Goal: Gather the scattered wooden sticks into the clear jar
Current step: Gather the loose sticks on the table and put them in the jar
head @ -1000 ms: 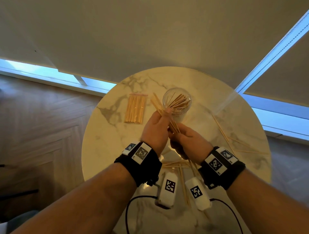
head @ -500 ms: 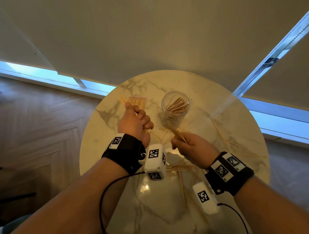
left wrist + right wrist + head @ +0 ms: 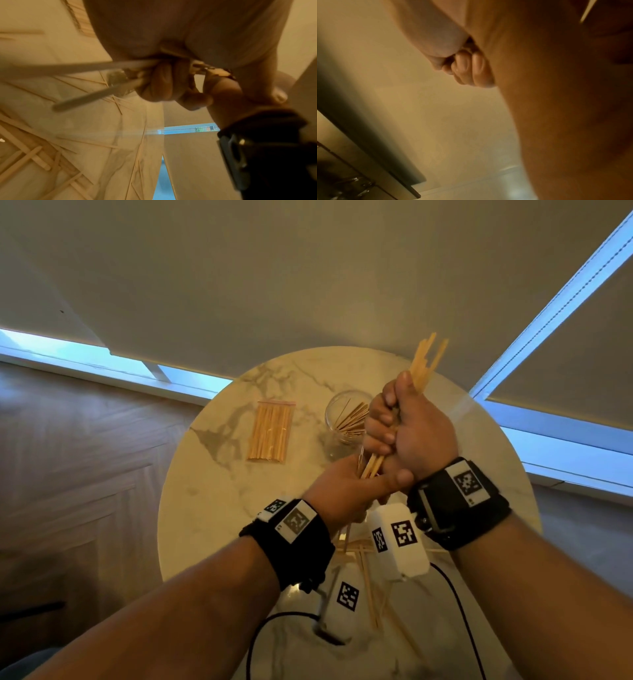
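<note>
Wooden sticks [image 3: 424,361]: bundle gripped upright in right hand's [image 3: 411,426] fist, beside jar [image 3: 337,412].
Left hand [image 3: 346,491]: curled round bundle's lower ends.
Jar: on bench [image 3: 212,494], holding sticks.
Loose sticks [image 3: 368,583]: near edge.

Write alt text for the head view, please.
Right hand grips a bundle of wooden sticks upright beside the clear jar; the left hand cups the bundle's lower ends. More sticks lie loose on the round marble table.

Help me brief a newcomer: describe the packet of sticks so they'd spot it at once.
On the round marble table, look left of the clear jar. The packet of sticks lies flat there, its sticks aligned side by side in clear wrap, unlike the loose crossed sticks.
</note>
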The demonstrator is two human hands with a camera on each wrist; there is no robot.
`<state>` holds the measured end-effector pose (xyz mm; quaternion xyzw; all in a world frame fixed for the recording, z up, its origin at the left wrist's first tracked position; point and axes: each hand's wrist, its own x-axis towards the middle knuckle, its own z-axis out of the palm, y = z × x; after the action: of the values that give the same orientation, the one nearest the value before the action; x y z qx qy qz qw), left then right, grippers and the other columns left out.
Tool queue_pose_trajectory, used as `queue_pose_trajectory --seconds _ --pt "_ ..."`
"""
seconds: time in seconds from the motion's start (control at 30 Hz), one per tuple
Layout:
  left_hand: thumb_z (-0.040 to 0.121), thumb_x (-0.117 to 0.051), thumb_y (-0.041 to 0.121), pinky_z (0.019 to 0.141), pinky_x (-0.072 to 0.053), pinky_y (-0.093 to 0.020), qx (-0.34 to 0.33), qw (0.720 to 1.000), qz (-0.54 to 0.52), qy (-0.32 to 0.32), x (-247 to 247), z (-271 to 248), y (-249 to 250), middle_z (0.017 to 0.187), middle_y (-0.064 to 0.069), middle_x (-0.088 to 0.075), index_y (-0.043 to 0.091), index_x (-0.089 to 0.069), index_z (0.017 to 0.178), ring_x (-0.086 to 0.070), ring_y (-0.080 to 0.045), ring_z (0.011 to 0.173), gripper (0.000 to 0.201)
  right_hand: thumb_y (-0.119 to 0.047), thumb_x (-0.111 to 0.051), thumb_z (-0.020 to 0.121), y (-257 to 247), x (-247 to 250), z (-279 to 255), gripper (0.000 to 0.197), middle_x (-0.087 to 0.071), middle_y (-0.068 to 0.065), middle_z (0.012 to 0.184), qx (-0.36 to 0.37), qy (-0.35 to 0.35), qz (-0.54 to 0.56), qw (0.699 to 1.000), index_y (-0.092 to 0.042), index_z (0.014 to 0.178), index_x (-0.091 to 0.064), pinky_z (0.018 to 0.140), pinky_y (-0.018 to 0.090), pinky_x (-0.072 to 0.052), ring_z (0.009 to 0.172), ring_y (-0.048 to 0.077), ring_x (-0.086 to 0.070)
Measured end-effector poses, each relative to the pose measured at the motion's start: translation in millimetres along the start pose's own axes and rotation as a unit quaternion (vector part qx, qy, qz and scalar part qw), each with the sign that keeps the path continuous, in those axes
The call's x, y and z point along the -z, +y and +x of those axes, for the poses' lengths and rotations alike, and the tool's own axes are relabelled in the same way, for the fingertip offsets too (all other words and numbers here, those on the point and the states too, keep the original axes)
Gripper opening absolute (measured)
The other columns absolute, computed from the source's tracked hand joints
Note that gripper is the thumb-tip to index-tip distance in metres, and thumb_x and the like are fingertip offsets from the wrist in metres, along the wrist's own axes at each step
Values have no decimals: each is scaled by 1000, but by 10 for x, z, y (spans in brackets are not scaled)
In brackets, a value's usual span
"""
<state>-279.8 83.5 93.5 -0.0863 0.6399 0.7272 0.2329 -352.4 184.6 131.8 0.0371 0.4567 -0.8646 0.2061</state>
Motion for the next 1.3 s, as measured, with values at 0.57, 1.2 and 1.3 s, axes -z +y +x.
queue_pose_trajectory --seconds 0.57,1.2,1.3 --pt "104 -45 48 43 -17 -25 23 977 -168 126 302 -25 -152 58 2 -31 15 -54 86 -22 -12 47 39 -34 -37 108 -91 118 -149 38 -73 -3 127 43 63 -198 977 -18 80 -57 118 46 -34 127 11 -63" --pt "94 -55 61 67 -52 -40 18 988 -84 127 274 -27 -103 74 -4 -74 16 -76 86 -65 -26 69 51 -70 -39 97 350 121 -159 53 -75 3 110 -66 -19 -415 907 -40 136 -61 97 47 -57 101 22 -73" --pt "101 -52 49 55 -45 -30 -5 989 -125 75 259 -37 -82 68 -4 -62 10 -65 83 -51 -19 59 45 -66 -44 98 256 111 -173 60 -69 7 73 -91 -7 -437 895 -14 79 -66 86 48 -60 71 25 -71"
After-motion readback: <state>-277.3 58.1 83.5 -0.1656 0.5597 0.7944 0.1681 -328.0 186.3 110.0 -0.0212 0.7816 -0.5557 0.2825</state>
